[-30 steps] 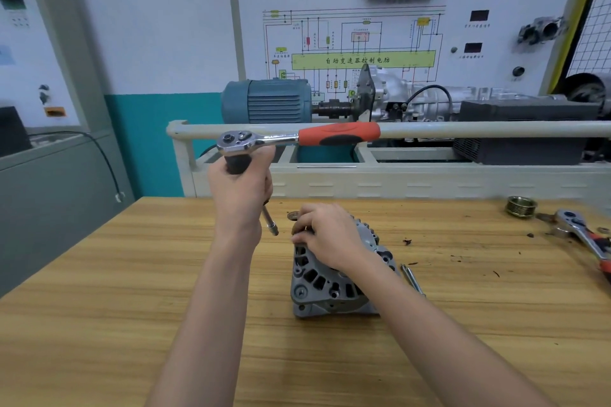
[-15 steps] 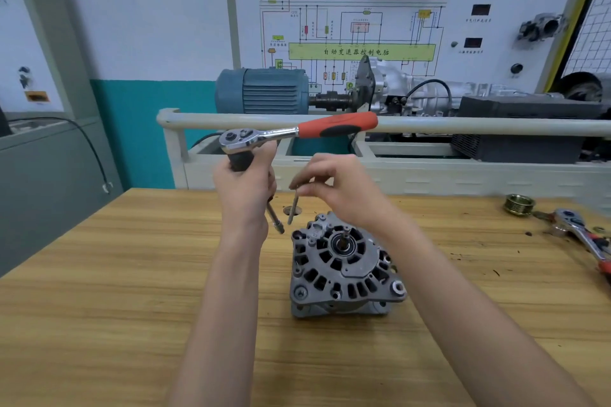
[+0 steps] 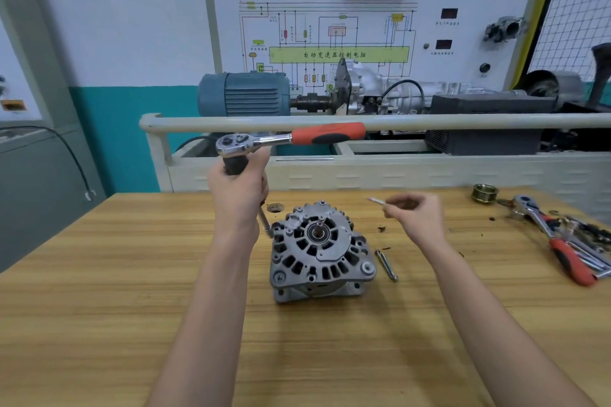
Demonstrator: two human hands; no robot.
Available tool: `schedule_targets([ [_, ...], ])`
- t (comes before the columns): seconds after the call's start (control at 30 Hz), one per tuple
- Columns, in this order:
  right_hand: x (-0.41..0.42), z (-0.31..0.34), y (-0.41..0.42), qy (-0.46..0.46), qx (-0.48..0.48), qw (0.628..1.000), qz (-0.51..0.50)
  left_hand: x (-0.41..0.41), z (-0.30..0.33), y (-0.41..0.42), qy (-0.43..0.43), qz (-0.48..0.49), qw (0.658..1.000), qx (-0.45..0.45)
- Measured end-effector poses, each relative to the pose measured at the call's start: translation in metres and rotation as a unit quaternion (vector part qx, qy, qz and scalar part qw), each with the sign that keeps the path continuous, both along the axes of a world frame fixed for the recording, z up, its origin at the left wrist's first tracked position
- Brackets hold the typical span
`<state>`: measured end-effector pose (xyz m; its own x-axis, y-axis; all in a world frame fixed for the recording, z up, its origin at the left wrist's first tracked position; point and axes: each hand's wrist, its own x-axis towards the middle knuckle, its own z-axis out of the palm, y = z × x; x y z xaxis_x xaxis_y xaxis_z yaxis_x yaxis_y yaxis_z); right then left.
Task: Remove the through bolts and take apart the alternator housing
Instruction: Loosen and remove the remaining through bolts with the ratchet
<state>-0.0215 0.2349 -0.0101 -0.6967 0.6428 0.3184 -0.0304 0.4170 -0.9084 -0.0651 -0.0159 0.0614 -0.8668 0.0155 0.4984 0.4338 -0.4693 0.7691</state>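
The alternator [image 3: 320, 251] is stood on the wooden bench [image 3: 99, 307], pulley end up, between the two forearms and below both sets of fingers. The left hand [image 3: 239, 190] is seen raised above the bench with its fingers curled round the black grip of an extension bar, on top of which a ratchet [image 3: 287, 139] with an orange handle is mounted; the handle is pointed away to the right of the fingers. The steel shaft of the extension [image 3: 265, 223] is angled down from beneath the fingers, and its tip is found just beside the alternator's upper left edge; whether it is seated on a bolt head cannot be told. The right hand [image 3: 415, 213] is held above the bench to the right of the housing, its fingers closed in a pinch on a through bolt [image 3: 377, 201], which is blurred and pointed left from the fingertips. A second loose bolt [image 3: 386, 265] is laid on the bench below that hand, just beside the housing's right edge. A washer [image 3: 275, 207] is seen on the bench just right of the left hand. Well to the right of the right fingers, a ribbed pulley [image 3: 484, 193] and another ratchet [image 3: 549, 235] with mixed tools are laid flat. No tray or box is used; all loose parts are left directly on the wood.
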Motion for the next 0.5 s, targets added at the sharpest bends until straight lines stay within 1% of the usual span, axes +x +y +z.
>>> schedule_targets([
  [0.1, 0.004, -0.037, 0.011, -0.108, 0.020, 0.994, -0.028, 0.005, 0.000, 0.005, 0.000, 0.001, 1.000, -0.016],
  [0.27, 0.011, -0.068, 0.016, -0.230, 0.106, 0.967, -0.036, 0.012, 0.001, 0.009, 0.002, 0.002, 0.999, -0.043],
  [0.5, 0.010, -0.077, 0.016, -0.256, 0.154, 0.954, -0.019, 0.017, 0.001, 0.016, 0.002, 0.010, 0.998, -0.067],
])
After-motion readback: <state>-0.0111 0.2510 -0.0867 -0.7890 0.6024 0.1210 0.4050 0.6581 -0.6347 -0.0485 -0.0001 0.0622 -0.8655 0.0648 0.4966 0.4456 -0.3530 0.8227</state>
